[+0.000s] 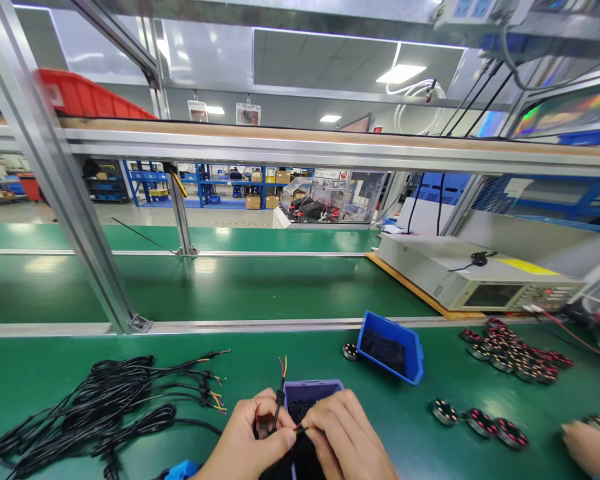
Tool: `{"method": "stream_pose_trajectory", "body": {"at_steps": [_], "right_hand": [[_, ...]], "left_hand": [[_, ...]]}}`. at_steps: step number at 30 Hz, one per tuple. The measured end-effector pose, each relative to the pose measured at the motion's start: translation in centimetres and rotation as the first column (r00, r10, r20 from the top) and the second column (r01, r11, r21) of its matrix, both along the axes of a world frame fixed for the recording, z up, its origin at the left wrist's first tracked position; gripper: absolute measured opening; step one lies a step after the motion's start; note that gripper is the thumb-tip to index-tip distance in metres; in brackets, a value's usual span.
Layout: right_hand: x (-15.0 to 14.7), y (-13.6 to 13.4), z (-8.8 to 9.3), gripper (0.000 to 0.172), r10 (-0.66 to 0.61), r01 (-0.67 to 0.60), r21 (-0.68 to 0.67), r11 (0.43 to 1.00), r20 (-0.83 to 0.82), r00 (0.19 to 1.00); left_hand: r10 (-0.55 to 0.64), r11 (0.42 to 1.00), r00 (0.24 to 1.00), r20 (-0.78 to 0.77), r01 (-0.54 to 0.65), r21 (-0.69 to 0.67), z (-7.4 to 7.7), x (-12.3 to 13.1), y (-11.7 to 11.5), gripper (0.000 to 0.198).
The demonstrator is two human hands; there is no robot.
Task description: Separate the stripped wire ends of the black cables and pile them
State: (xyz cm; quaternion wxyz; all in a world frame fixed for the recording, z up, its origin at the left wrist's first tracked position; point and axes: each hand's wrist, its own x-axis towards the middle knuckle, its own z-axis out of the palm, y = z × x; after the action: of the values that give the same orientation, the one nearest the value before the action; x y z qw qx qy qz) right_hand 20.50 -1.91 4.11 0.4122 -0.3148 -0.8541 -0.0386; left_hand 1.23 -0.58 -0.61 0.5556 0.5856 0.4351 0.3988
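My left hand (247,437) is closed around a black cable (279,400) whose red and yellow wire ends stick up above my fingers. My right hand (343,433) pinches something small and black right against the left fingertips, over a small purple bin (310,390). Both hands meet at the bottom centre, above the green bench mat (145,357). What sits under my palms is hidden.
A bundle of black cables (110,407) with stripped coloured ends lies to the left. A blue bin (390,347), a lone round motor stator (351,351) and several more stators (517,353) lie right. A grey test instrument (475,280) stands behind. Another person's hand (587,447) shows at bottom right.
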Motion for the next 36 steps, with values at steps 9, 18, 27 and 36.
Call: {"method": "stream_pose_trajectory", "body": {"at_steps": [9,18,27,36], "right_hand": [[0.7,0.2,-0.2,0.019,-0.053,0.051,0.060,0.997,0.035,0.998],[-0.3,-0.3,-1.0,0.020,-0.032,0.029,-0.110,0.994,-0.026,0.999],[0.4,0.5,-1.4,0.024,-0.069,0.074,0.043,0.996,-0.095,0.993],[0.1,0.9,-2.3,0.029,-0.038,0.048,0.115,0.992,-0.091,0.995]], "left_hand": [[0.108,0.994,0.992,0.066,-0.109,0.011,0.2,0.0,-0.4,0.042],[0.058,0.996,0.997,0.041,-0.060,0.061,0.3,0.5,-0.7,0.047],[0.007,0.999,0.999,0.047,-0.009,0.041,0.1,-0.2,-0.1,0.035],[0.010,1.000,0.999,0.051,-0.011,0.019,0.0,0.0,-0.2,0.036]]}}
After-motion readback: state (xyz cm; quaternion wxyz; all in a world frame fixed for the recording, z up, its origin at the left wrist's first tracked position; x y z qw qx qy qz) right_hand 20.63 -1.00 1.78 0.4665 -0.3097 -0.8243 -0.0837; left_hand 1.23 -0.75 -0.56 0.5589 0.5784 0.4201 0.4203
